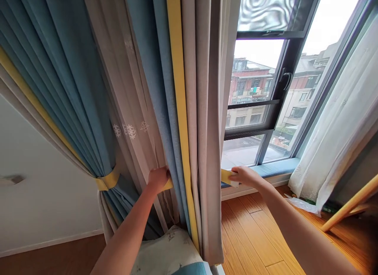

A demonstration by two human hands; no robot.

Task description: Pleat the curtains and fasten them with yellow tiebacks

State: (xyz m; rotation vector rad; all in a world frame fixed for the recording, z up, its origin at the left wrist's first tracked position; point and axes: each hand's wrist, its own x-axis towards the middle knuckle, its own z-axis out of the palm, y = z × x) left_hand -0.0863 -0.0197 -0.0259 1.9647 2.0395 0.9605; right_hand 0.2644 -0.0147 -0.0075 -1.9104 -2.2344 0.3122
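Observation:
A blue, yellow and beige curtain (203, 121) hangs in loose vertical folds in the middle of the head view. My left hand (158, 179) is closed at its left side, gripping one end of a yellow curtain tieback. On the other side, my right hand (244, 175) pinches the opposite end of this tieback (226, 175), where a pale patch shows. The strap's middle is hidden behind the folds. Left of my hands, a matching curtain (73, 82) is gathered by another yellow band (108, 181). Between the two hangs a sheer curtain (130, 109) with white embroidery.
A pillow (168, 251) lies on a bed below the curtain. Dark-framed windows (262, 109) stand at the right above a blue-cushioned sill (277, 168). Wooden floor (251, 227), a white curtain (339, 109) and a slanted wooden leg (351, 204) are on the right.

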